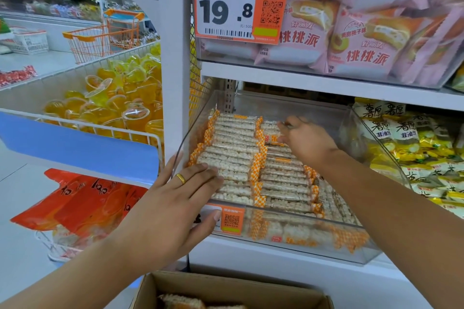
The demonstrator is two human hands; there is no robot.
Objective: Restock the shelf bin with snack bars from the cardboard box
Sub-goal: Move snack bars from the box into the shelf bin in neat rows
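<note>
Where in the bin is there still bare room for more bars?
Bare floor shows at the back of the clear bin, behind the snack bars, and right of the right hand. The front is crowded; the left hand rests there.

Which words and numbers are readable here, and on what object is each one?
"19.8": orange price tag.
"桃桃派": pink snack packs.
"薯愿", "非油炸": yellow-white packs.
Too small or blurred: small tag on the clear bin, barcode digits, snack bars.
</note>
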